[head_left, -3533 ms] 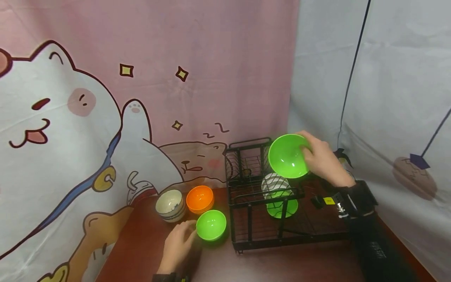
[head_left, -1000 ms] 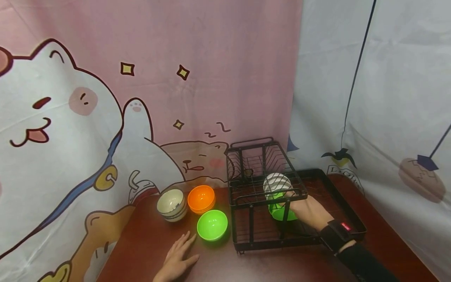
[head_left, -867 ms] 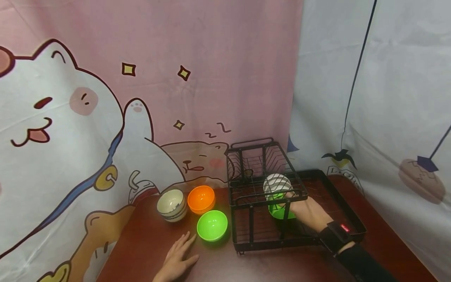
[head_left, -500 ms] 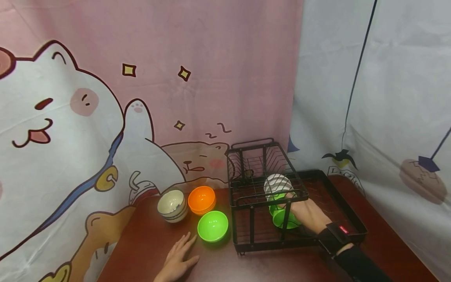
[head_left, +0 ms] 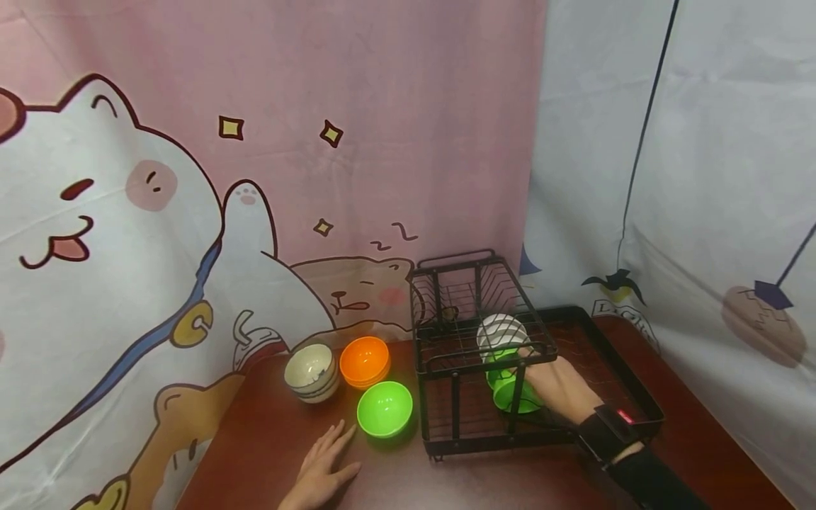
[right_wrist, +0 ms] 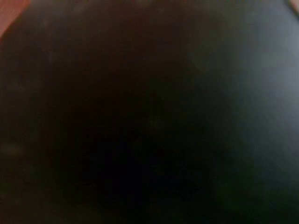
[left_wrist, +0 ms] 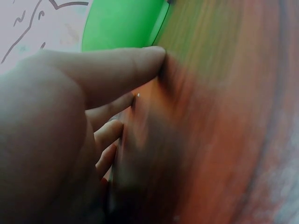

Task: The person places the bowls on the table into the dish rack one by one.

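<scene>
The head view is showing, at the left of the reddish counter [head_left: 255, 439], pale bowls [head_left: 309, 372] standing nested in a stack. You are resting your left hand [head_left: 321, 467] on the counter nearer you, its fingers straight and spread, the tips lying just beside the loose green bowl [head_left: 385, 409]. Orange bowls [head_left: 365, 361] are nesting behind that one. To the right, the black rack [head_left: 472, 445] is holding white dishes [head_left: 494, 327] on its lower level, with the racked green bowls [head_left: 506, 395] leaning in front of them. You are reaching your right hand [head_left: 561, 388] in from the right to those green ones; wires and bowls are hiding the fingertips, so I cannot tell whether you are gripping one. Farther right, a black tray [head_left: 621, 368] is extending from the rack.
</scene>
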Available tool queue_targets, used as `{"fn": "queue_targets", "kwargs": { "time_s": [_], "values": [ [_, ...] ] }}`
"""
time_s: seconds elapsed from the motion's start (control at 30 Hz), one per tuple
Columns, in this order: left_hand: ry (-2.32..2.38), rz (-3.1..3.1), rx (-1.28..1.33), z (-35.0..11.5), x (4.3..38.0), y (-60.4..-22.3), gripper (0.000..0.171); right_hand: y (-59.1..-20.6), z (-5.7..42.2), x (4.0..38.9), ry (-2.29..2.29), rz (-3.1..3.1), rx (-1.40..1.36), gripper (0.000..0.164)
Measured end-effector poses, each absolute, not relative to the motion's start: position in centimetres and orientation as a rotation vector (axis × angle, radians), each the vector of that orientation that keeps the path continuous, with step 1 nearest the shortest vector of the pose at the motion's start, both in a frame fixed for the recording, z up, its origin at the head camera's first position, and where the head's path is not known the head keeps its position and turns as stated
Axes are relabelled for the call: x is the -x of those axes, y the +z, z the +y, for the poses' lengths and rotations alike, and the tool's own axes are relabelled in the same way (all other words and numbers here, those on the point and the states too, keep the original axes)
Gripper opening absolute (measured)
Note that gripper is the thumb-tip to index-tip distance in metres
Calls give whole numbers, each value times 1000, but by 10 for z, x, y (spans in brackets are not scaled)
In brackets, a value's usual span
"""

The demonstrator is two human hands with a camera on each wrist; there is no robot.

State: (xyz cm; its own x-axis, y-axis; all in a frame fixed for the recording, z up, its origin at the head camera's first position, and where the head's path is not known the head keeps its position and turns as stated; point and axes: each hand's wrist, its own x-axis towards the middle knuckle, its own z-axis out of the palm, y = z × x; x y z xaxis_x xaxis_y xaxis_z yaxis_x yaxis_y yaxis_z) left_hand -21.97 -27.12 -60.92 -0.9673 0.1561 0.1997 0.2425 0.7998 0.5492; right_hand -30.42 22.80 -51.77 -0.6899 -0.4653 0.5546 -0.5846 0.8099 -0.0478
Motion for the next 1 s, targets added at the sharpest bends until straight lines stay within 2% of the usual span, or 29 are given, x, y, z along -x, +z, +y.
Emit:
{"fn": "queue_targets", "kwargs": {
  "time_s": [0.1, 0.2, 0.43, 0.77, 0.93, 1.0],
  "values": [
    [-880, -2834, 322, -271, 219, -609, 68, -517, 233, 304, 79, -2270, -862, 17],
    [-848, -2832, 335, -271, 218, -607, 67, -513, 236, 303, 85, -2239, -858, 21],
    [-761, -2782, 436, -272, 218, -603, 65, -503, 238, 296, 99, -2307, -832, 19],
    [-848, -2854, 368, -271, 220, -601, 64, -504, 237, 290, 81, -2307, -805, 25],
    [-913, -2951, 176, -260, 220, -575, 57, -504, 240, 289, 151, -2336, -767, 17],
    [-959, -2945, 54, -252, 223, -564, 53, -503, 244, 290, 232, -2345, -736, 19]
  ]
}}
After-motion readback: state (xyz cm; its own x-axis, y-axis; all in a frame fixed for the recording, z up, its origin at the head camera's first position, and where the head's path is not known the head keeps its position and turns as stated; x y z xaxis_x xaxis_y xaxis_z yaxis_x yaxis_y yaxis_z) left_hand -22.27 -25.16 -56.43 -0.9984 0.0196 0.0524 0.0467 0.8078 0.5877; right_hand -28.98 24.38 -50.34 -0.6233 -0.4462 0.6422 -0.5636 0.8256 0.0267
